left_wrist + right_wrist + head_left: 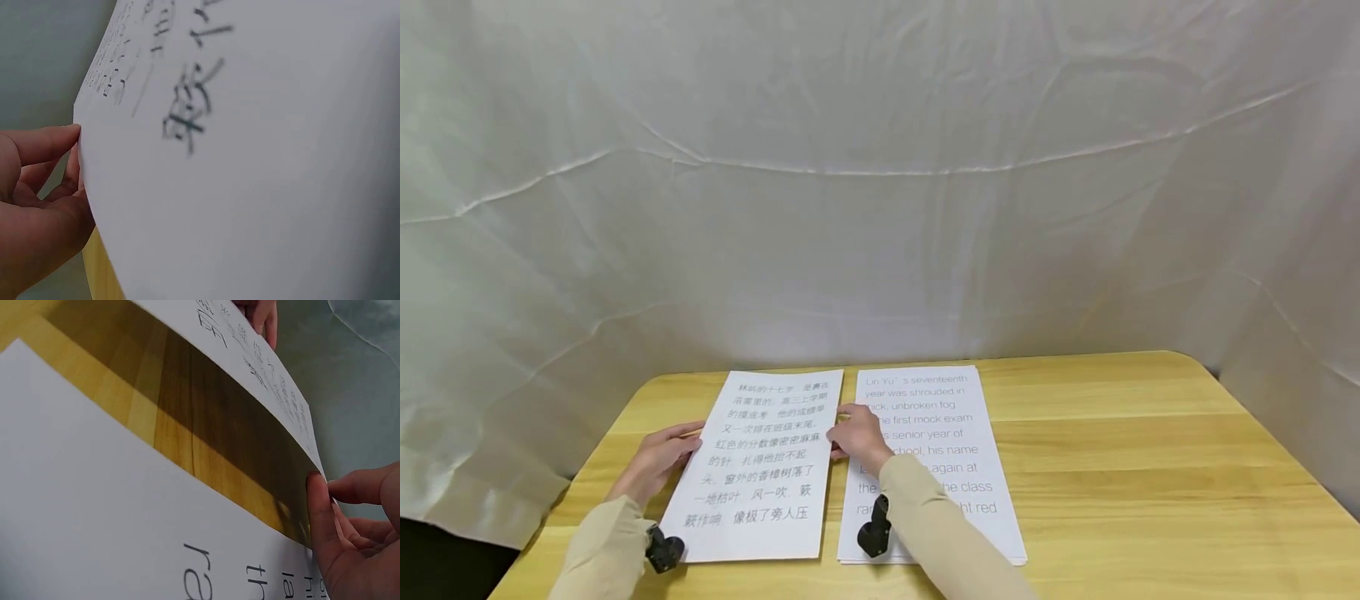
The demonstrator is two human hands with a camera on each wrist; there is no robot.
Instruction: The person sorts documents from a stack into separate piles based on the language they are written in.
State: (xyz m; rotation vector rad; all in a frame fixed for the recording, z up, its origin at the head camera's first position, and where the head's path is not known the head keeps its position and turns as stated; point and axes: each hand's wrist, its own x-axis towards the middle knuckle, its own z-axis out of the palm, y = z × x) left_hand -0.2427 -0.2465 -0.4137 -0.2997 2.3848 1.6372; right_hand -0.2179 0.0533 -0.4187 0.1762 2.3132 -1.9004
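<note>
A white sheet of paper with Chinese text (752,475) is raised off the table on the left, its shadowed underside gap showing in the right wrist view. My left hand (658,462) holds its left edge, fingertips at the rim in the left wrist view. On the opposite edge, my right hand (859,437) pinches the paper between thumb and finger (356,486). Beneath my right forearm lies a stack of paper with English text (928,417), partly covered by that hand and sleeve. Whether the raised paper is one sheet or more, I cannot tell.
The wooden table (1135,467) extends to the right of the papers. Behind it hangs a creased pale curtain (880,250). A small black device (874,529) sits at my right wrist, another black device (665,550) at my left.
</note>
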